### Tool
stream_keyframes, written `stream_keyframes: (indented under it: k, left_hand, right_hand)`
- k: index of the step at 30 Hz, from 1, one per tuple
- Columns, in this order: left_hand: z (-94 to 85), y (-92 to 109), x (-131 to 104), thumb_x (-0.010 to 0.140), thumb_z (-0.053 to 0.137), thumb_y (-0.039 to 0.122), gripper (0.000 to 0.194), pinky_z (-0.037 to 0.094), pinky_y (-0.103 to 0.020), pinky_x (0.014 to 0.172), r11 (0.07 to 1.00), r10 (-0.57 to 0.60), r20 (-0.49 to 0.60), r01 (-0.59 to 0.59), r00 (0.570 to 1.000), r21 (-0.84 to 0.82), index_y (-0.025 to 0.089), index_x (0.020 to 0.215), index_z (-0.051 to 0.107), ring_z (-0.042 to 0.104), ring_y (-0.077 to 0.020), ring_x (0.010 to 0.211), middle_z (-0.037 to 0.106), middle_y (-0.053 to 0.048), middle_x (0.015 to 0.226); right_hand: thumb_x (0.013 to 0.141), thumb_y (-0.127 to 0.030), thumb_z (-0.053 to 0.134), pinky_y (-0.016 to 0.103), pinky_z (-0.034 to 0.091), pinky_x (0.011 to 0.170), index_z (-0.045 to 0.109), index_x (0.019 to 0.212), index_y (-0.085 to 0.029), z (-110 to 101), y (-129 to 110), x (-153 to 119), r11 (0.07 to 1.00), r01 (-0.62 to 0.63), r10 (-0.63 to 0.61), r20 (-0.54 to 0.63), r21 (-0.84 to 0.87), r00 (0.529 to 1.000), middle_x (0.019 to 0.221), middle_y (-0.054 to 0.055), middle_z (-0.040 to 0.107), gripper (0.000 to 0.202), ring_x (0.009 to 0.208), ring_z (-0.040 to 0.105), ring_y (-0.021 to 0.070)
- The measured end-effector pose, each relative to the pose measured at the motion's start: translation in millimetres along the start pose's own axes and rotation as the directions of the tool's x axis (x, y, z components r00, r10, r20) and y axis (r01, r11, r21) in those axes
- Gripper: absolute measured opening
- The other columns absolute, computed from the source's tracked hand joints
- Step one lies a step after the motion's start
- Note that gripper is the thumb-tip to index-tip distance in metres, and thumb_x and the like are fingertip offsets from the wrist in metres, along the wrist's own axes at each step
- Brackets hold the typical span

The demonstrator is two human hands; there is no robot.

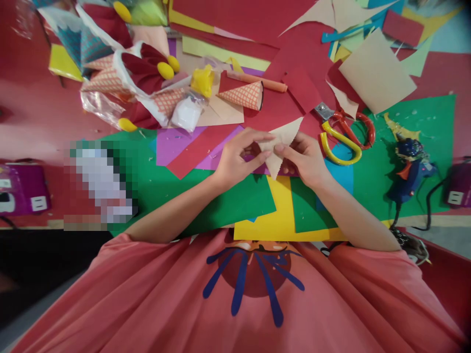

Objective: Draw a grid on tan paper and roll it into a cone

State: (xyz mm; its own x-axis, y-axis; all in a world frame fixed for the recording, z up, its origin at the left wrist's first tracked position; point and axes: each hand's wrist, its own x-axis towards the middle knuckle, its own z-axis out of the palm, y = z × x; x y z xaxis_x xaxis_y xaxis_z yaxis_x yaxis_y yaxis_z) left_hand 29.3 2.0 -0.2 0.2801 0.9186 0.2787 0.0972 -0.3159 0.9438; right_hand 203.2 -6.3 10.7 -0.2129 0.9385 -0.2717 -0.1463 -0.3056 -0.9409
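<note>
Both hands hold one piece of cream paper with zigzag-cut edges, raised over the middle of the work area. My left hand pinches its left side between thumb and fingers. On the right side, my right hand grips it with the thumb pressed on its face and the fingers curled behind. Just right of that hand lie scissors with one yellow and one red handle loop. Beyond the hands rests a paper cone with an orange checked pattern, close to an orange stick.
A blue glue gun with a cord lies at right on green sheets. Decorated cones with red folded paper are piled at upper left. A cream square and paper scraps lie at upper right. Purple power sockets sit at the sides.
</note>
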Motion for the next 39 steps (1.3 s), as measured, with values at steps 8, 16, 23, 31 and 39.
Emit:
stream_keyframes:
  k: [8, 16, 23, 31, 39]
  left_hand:
    - [-4.1, -2, 6, 0.08, 0.067, 0.058, 0.042, 0.05, -0.018, 0.05, 0.942, -0.244, 0.102, 0.26, 0.964, -0.21, 0.018, 0.073, 0.056, 0.063, -0.0087, 0.054, 0.062, 0.002, 0.062]
    - [-2.0, 0, 6, 0.073, 0.072, 0.059, 0.046, 0.053, -0.014, 0.051, 0.913, -0.322, 0.108, 0.339, 0.94, -0.226, 0.017, 0.078, 0.058, 0.065, -0.0073, 0.054, 0.067, 0.002, 0.066]
    - [-1.1, 1, 5, 0.074, 0.073, 0.057, 0.044, 0.054, -0.015, 0.048, 0.882, -0.364, 0.129, 0.386, 0.923, -0.271, 0.017, 0.076, 0.054, 0.066, -0.0089, 0.049, 0.065, 0.004, 0.059]
    - [-3.8, -1, 5, 0.075, 0.073, 0.056, 0.044, 0.059, -0.023, 0.054, 0.847, -0.316, 0.214, 0.377, 0.924, -0.375, 0.019, 0.084, 0.051, 0.071, -0.0148, 0.057, 0.066, 0.003, 0.066]
    - [-5.5, -2, 8, 0.073, 0.076, 0.053, 0.039, 0.06, -0.027, 0.053, 0.834, -0.292, 0.197, 0.35, 0.936, -0.427, 0.021, 0.083, 0.055, 0.07, -0.0149, 0.052, 0.066, 0.006, 0.066]
  right_hand:
    - [0.065, -0.045, 0.082, 0.028, 0.057, 0.065, 0.065, 0.083, -0.021, -5, -4, 3, 0.999, 0.042, -0.042, -0.002, -0.032, 0.999, 0.077, -0.002, 0.069, 0.034, 0.07, 0.066, 0.0141]
    - [0.07, -0.047, 0.078, 0.03, 0.057, 0.069, 0.064, 0.087, -0.021, -6, -1, 3, 0.988, 0.097, -0.098, -0.005, -0.119, 0.995, 0.081, -0.001, 0.069, 0.035, 0.076, 0.066, 0.0153]
    - [0.071, -0.041, 0.078, 0.028, 0.055, 0.07, 0.063, 0.09, -0.022, -7, -1, 2, 0.991, 0.089, -0.087, 0.024, -0.102, 0.996, 0.082, -0.002, 0.069, 0.03, 0.078, 0.064, 0.0146]
    - [0.071, -0.031, 0.074, 0.025, 0.052, 0.058, 0.062, 0.077, -0.023, -15, 4, 7, 0.987, 0.119, -0.124, -0.036, -0.108, 0.992, 0.07, -0.005, 0.061, 0.015, 0.062, 0.056, 0.0103]
    - [0.068, -0.032, 0.077, 0.025, 0.05, 0.057, 0.066, 0.077, -0.024, -15, -3, 7, 0.974, 0.177, -0.185, -0.049, -0.141, 0.982, 0.067, -0.005, 0.06, 0.016, 0.06, 0.053, 0.0094]
